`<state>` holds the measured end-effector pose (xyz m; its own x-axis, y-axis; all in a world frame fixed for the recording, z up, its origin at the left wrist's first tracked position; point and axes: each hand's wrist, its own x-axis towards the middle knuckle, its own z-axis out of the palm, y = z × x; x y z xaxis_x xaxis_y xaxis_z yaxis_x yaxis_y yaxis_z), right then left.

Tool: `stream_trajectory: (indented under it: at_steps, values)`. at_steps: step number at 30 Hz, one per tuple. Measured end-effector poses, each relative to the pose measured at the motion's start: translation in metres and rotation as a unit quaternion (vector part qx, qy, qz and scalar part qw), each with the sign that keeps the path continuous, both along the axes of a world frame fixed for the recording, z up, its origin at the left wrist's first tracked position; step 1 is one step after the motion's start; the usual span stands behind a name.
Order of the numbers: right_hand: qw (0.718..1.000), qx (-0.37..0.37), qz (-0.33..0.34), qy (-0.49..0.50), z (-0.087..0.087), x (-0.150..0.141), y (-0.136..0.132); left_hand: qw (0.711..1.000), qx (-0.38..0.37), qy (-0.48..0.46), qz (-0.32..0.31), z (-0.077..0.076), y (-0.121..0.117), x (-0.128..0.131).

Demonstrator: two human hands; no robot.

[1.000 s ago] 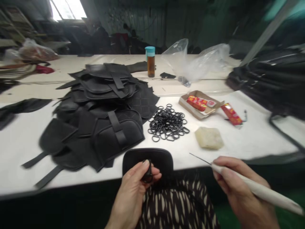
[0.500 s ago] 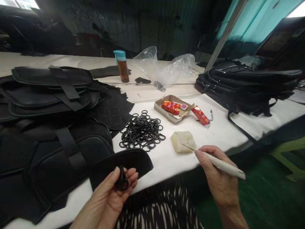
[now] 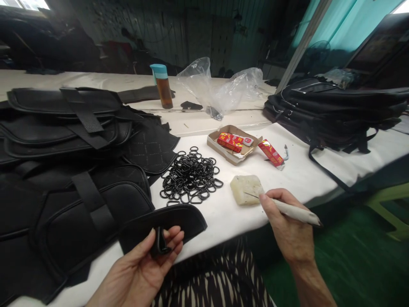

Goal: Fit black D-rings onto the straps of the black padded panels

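Observation:
My left hand (image 3: 143,260) pinches a folded black strap (image 3: 159,244) at the near edge of a black bag piece (image 3: 188,219). Its loop stands up between thumb and fingers; whether a ring sits in it I cannot tell. In my right hand (image 3: 287,226) is an awl (image 3: 292,210) with a whitish handle, held like a pen. Its thin metal tip points left over a pale yellowish wax-like block (image 3: 244,187); whether it touches the block is unclear. Between the hands and the back of the table lies a heap of black D-rings (image 3: 188,177).
Stacked black bag pieces (image 3: 96,196) fill the left side. Behind the block stand a cardboard tray (image 3: 223,154) with small red boxes and another red box (image 3: 271,153). A bottle (image 3: 164,89), clear plastic bags (image 3: 223,94) and a pile of black bags (image 3: 332,111) lie farther back.
The strap in my left hand has turned slightly, so its fold faces me more. The awl's handle has tilted up a little at its rear end, its tip staying over the block.

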<state>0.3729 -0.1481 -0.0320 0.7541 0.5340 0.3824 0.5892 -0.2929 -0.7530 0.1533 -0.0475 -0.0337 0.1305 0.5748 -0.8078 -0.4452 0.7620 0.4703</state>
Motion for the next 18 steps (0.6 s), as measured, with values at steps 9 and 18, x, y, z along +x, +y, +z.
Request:
stream_trajectory:
  at_steps: [9, 18]
  values:
    - [1.0, -0.02, 0.009, 0.001, -0.004, 0.0, 0.003, 1.0, 0.003, -0.004, -0.01, 0.003, -0.001, 0.0]
    - [0.999, 0.0, -0.046, 0.029, 0.01, -0.01, -0.012, 0.998, 0.023, -0.049, -0.023, -0.006, -0.004, -0.008]
